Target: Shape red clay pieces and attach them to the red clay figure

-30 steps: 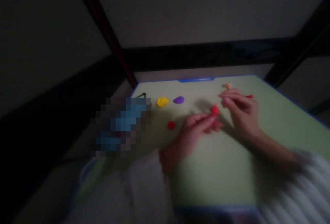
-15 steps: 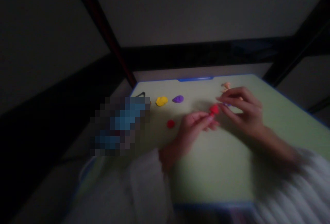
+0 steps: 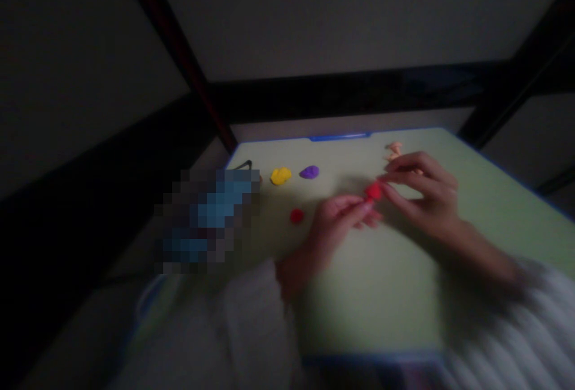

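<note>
Over the middle of the table, my left hand (image 3: 339, 219) pinches a small red piece of modelling clay (image 3: 372, 191) between thumb and fingers. The clay is wider at its top end and narrows towards my left fingertips. From the right, my right hand (image 3: 424, 192) has thumb and index finger closed at the top of that clay. Dim light and blur hide the exact contact. A flattened red clay piece (image 3: 297, 216) lies left of my left hand. Behind it are a yellow clay lump (image 3: 281, 176) and a purple clay lump (image 3: 309, 172).
A peach-coloured small figure or clay shape (image 3: 395, 150) lies behind my right hand, partly covered by it. On the left edge, a pixelated blue object (image 3: 220, 204) hides part of the pale green table (image 3: 368, 294). A blue strip (image 3: 340, 137) sits at the back edge.
My right thumb and index finger have closed onto the top of the red clay, where a gap showed before. My left hand stays nearly still.
</note>
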The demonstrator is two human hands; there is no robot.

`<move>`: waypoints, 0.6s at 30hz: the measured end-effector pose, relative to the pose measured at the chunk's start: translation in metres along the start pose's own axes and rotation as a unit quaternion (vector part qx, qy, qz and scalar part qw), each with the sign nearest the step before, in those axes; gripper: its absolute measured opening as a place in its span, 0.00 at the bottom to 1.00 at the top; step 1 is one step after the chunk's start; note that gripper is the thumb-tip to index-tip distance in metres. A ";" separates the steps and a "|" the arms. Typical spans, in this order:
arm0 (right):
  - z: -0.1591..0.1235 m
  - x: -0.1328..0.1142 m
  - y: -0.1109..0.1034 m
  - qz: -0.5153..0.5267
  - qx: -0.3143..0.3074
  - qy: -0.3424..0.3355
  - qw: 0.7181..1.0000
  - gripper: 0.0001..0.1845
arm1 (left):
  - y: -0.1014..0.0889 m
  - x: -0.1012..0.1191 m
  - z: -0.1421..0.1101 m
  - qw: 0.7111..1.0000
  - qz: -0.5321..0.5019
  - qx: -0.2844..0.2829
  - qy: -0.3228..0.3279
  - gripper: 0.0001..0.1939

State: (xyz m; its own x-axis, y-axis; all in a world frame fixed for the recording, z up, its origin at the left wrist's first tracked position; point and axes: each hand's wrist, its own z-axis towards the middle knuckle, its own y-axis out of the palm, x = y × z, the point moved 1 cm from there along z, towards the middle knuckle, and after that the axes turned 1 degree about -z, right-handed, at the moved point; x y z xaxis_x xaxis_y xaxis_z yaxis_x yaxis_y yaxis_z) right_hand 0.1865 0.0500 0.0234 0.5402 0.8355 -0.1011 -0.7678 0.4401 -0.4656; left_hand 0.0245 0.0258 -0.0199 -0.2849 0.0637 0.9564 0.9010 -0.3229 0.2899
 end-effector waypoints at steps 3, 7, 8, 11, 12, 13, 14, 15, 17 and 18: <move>0.000 -0.001 0.000 0.007 0.001 0.001 1.000 0.09 | 0.000 0.000 0.000 1.000 -0.002 -0.004 -0.001 0.10; 0.000 -0.002 0.000 0.009 0.000 0.009 1.000 0.09 | 0.000 -0.001 0.000 1.000 -0.007 0.000 0.004 0.10; 0.000 -0.002 0.000 0.006 -0.001 0.010 1.000 0.09 | 0.000 -0.001 0.000 1.000 -0.005 0.001 0.005 0.10; 0.000 -0.001 0.000 0.001 -0.004 0.007 1.000 0.09 | 0.000 -0.001 0.001 1.000 -0.002 0.003 0.003 0.10; 0.000 -0.001 -0.001 0.001 -0.005 0.005 1.000 0.09 | 0.000 -0.001 0.001 1.000 -0.002 0.004 0.002 0.10; 0.000 0.000 -0.001 0.001 -0.005 0.004 1.000 0.09 | 0.000 -0.001 0.001 1.000 -0.003 0.006 0.000 0.10; 0.000 0.000 -0.001 0.001 -0.004 0.004 1.000 0.09 | 0.000 0.000 0.001 1.000 -0.003 0.007 -0.002 0.10; 0.000 0.000 -0.002 0.000 -0.005 0.003 1.000 0.09 | 0.000 0.000 0.001 1.000 -0.003 0.008 -0.004 0.10; 0.001 0.000 -0.002 -0.001 -0.006 0.002 1.000 0.09 | 0.000 0.000 0.001 1.000 -0.005 0.008 -0.006 0.10; 0.001 0.000 -0.002 -0.001 -0.006 0.001 1.000 0.09 | 0.000 0.000 0.001 1.000 -0.006 0.007 -0.006 0.10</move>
State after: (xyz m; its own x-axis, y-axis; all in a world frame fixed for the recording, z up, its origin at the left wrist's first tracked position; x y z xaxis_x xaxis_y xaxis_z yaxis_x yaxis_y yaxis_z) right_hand 0.1876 0.0489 0.0253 0.5418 0.8343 -0.1023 -0.7628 0.4369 -0.4768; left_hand 0.0249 0.0264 -0.0195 -0.2919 0.0797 0.9531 0.9022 -0.3078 0.3021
